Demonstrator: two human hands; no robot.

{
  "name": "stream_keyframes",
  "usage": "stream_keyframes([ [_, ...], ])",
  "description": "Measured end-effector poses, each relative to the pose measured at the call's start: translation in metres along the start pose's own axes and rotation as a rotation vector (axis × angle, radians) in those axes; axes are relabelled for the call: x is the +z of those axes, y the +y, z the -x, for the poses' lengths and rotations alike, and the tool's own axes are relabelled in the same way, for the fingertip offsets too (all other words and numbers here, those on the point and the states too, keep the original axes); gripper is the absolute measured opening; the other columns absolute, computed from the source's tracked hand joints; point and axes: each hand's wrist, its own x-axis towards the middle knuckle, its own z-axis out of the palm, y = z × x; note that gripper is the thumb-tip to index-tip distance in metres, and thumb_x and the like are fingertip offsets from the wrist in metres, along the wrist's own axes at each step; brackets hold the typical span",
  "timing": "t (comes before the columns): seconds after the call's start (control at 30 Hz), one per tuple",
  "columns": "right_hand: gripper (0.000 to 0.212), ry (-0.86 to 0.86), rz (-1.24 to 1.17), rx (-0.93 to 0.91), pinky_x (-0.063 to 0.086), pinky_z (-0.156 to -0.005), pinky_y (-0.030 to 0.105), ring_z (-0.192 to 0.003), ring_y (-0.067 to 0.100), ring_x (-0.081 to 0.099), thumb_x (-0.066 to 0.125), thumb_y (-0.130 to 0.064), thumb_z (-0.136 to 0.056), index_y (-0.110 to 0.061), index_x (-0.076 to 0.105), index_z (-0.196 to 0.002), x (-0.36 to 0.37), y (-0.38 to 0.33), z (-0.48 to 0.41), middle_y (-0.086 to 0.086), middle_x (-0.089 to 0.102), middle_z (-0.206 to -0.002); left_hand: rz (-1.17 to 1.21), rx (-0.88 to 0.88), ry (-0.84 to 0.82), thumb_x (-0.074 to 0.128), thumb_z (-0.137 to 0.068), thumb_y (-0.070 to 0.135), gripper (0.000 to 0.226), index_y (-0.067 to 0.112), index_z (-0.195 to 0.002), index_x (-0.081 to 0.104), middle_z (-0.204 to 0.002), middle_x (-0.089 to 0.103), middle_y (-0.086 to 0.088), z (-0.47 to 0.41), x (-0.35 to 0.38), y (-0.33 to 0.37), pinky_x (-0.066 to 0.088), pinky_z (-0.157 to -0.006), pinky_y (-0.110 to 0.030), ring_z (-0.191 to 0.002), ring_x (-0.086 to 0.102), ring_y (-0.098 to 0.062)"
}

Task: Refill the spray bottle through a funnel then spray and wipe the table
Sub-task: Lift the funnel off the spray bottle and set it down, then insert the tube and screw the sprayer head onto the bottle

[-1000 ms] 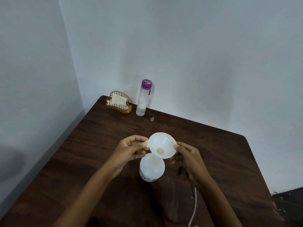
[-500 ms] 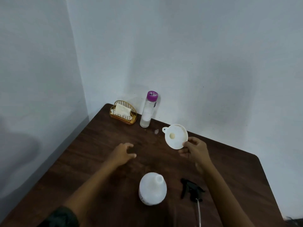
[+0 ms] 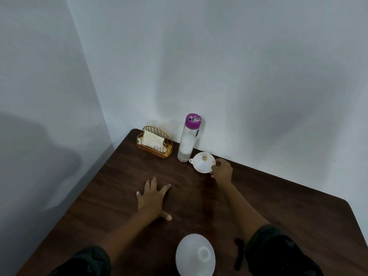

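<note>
The white spray bottle (image 3: pixel 195 253) stands uncapped at the near edge of the dark wooden table (image 3: pixel 288 212). Its black spray head (image 3: pixel 239 253) lies to its right, partly hidden by my right sleeve. My right hand (image 3: pixel 222 172) pinches the rim of the white funnel (image 3: pixel 203 162) far back on the table, just right of the clear bottle with a purple cap (image 3: pixel 188 139). Whether the funnel touches the table I cannot tell. My left hand (image 3: pixel 153 198) rests flat on the table with fingers spread, holding nothing.
A gold wire holder with white napkins (image 3: pixel 154 144) sits in the back left corner, left of the purple-capped bottle. White walls close in on the table at the back and left. The table's right corner is rounded.
The funnel came off the spray bottle's neck; my right hand carried it back beside the purple-capped bottle. My left hand let go and settled flat on the table. The view tilted up.
</note>
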Motion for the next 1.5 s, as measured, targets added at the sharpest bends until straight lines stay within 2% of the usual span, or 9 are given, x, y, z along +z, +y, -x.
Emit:
stream_keyframes([
  [0.23,0.018,-0.003,0.035,0.04,0.057,-0.075,0.049,-0.082,0.03,0.067,0.059,-0.008,-0.078,-0.014,0.061,-0.094,0.001,0.001,0.0,0.013,0.068,-0.096,0.001,-0.001,0.007,0.076,-0.065,0.056,0.111,0.04,-0.148,0.004,-0.158,-0.01,-0.013,0.002,0.001,-0.002,0.017,-0.113,-0.06,-0.146,-0.008,-0.035],
  [0.37,0.028,-0.064,-0.044,0.074,0.054,-0.059,0.035,-0.063,0.02,0.06,0.059,-0.002,-0.083,-0.007,0.057,-0.111,-0.015,-0.011,0.03,0.01,0.063,-0.082,0.008,0.004,0.006,0.077,-0.065,0.056,0.111,0.04,-0.148,0.005,-0.158,-0.01,-0.013,0.003,0.0,-0.002,0.017,-0.113,-0.061,-0.146,-0.007,-0.035],
  [0.53,0.017,-0.093,-0.235,0.062,0.052,-0.061,0.025,-0.072,0.02,0.064,0.059,-0.002,-0.087,-0.008,0.061,-0.103,-0.073,0.001,0.098,0.01,0.066,-0.087,0.015,0.011,0.008,0.077,-0.065,0.056,0.11,0.039,-0.148,0.007,-0.158,-0.008,-0.013,0.006,-0.002,-0.003,0.018,-0.112,-0.061,-0.146,-0.006,-0.036],
  [0.83,0.014,0.227,-0.242,0.187,0.051,-0.06,0.029,-0.066,0.026,0.061,0.052,0.009,-0.086,0.006,0.063,-0.095,-0.174,0.098,0.21,0.016,0.064,-0.075,0.045,0.046,-0.017,0.071,-0.07,0.06,0.102,0.036,-0.149,0.011,-0.159,-0.007,-0.013,0.023,-0.006,-0.004,0.015,-0.114,-0.058,-0.146,-0.003,-0.035],
  [0.97,0.015,0.185,-0.041,0.214,0.051,-0.068,0.039,-0.076,0.026,0.062,0.059,0.002,-0.085,0.006,0.066,-0.097,-0.183,0.123,0.211,0.013,0.066,-0.08,0.384,0.09,0.054,0.064,-0.085,0.044,0.072,0.018,-0.145,0.033,-0.152,0.03,-0.016,0.037,-0.003,-0.007,0.032,-0.112,-0.044,-0.139,0.031,-0.03],
  [1.07,0.024,0.013,0.184,0.187,0.047,-0.071,0.033,-0.089,0.024,0.061,0.068,-0.012,-0.082,-0.001,0.064,-0.103,-0.178,0.127,0.204,0.008,0.064,-0.095,0.569,0.162,0.131,0.06,-0.092,0.031,0.043,0.009,-0.128,0.054,-0.133,0.055,-0.01,0.061,-0.01,0.006,0.041,-0.098,-0.029,-0.122,0.051,-0.023],
  [1.2,0.035,-0.148,0.4,0.183,0.041,-0.06,0.031,-0.077,0.019,0.055,0.07,-0.034,-0.081,-0.01,0.05,-0.097,-0.165,0.118,0.206,0.005,0.056,-0.093,0.752,0.24,0.146,0.058,-0.093,0.023,0.026,0.011,-0.115,0.064,-0.119,0.064,-0.006,0.103,-0.019,0.033,0.046,-0.095,-0.029,-0.111,0.059,-0.019],
  [1.3,0.039,-0.082,0.543,0.161,0.04,-0.058,0.029,-0.078,0.019,0.054,0.07,-0.035,-0.08,-0.012,0.046,-0.1,-0.155,0.115,0.211,0.001,0.054,-0.09,0.866,0.295,0.136,0.053,-0.095,0.019,0.022,0.014,-0.114,0.063,-0.112,0.066,-0.003,0.132,-0.025,0.048,0.05,-0.084,-0.024,-0.103,0.061,-0.014],
  [1.5,0.036,0.067,0.154,0.123,0.051,-0.066,0.035,-0.087,0.029,0.062,0.075,-0.016,-0.076,-0.003,0.057,-0.105,-0.162,0.094,0.196,0.017,0.064,-0.106,0.974,0.283,0.249,0.05,-0.096,0.008,0.026,0.012,-0.119,0.06,-0.109,0.065,0.0,0.171,-0.018,0.048,0.046,-0.077,-0.012,-0.102,0.061,-0.008],
])
